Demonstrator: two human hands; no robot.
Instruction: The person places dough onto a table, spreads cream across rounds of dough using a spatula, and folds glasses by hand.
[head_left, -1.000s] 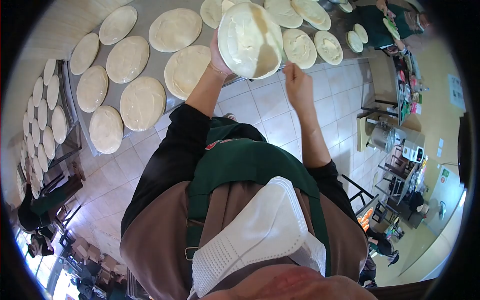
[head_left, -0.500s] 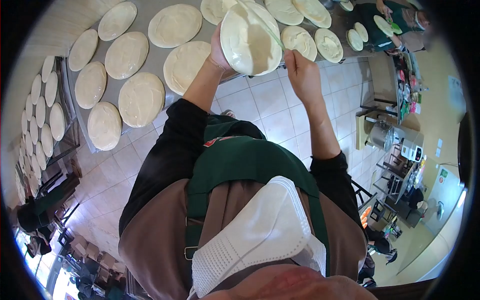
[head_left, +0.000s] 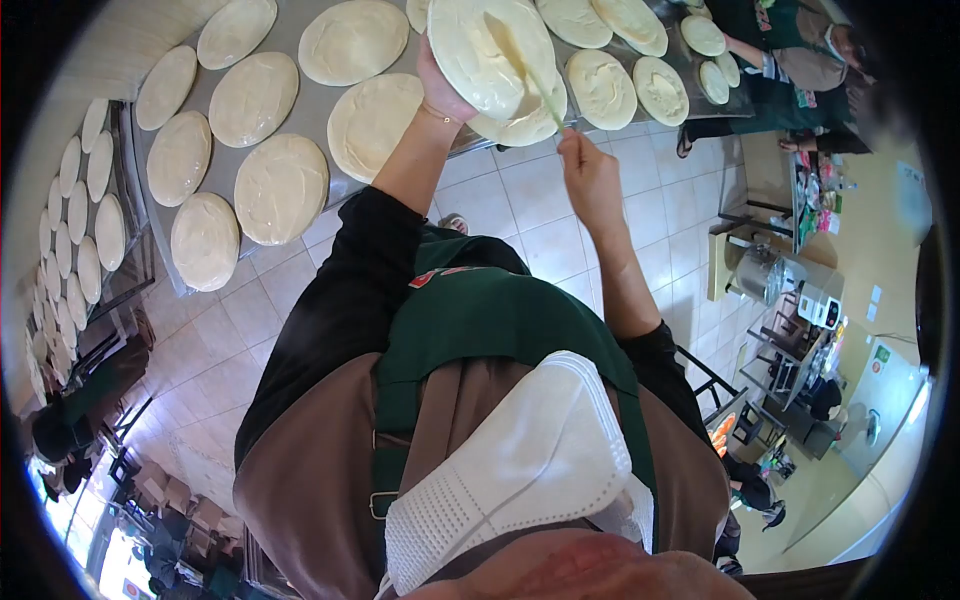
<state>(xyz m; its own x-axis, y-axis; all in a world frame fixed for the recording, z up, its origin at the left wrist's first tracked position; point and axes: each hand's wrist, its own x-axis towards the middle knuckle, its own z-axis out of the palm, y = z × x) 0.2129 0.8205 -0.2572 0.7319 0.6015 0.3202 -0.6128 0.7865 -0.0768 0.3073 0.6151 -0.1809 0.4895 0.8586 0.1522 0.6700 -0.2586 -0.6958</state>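
Note:
My left hand (head_left: 445, 92) grips the edge of a round disc (head_left: 470, 55) coated with pale cream, held tilted above the table. Its fingers are mostly hidden beneath the disc. Closed around the handle of a thin, pale spatula (head_left: 549, 98) is my right hand (head_left: 592, 175). The spatula's far end lies across the cream, over a shadowed streak. Just below the held disc, another cream-covered disc (head_left: 525, 125) shows partly from behind it. A further coated disc (head_left: 375, 125) lies to the left of my left wrist.
Several cream-covered discs stand in rows on the metal table (head_left: 330, 105). More fill a rack (head_left: 125, 215) at far left. A co-worker in a green apron (head_left: 790, 25) stands at upper right, one hand by the discs. A steel mixer bowl (head_left: 765, 275) is at right.
The held disc has moved up and left, uncovering part of a disc behind it. My right hand has lowered slightly with the spatula. The co-worker has shifted, a disc no longer raised.

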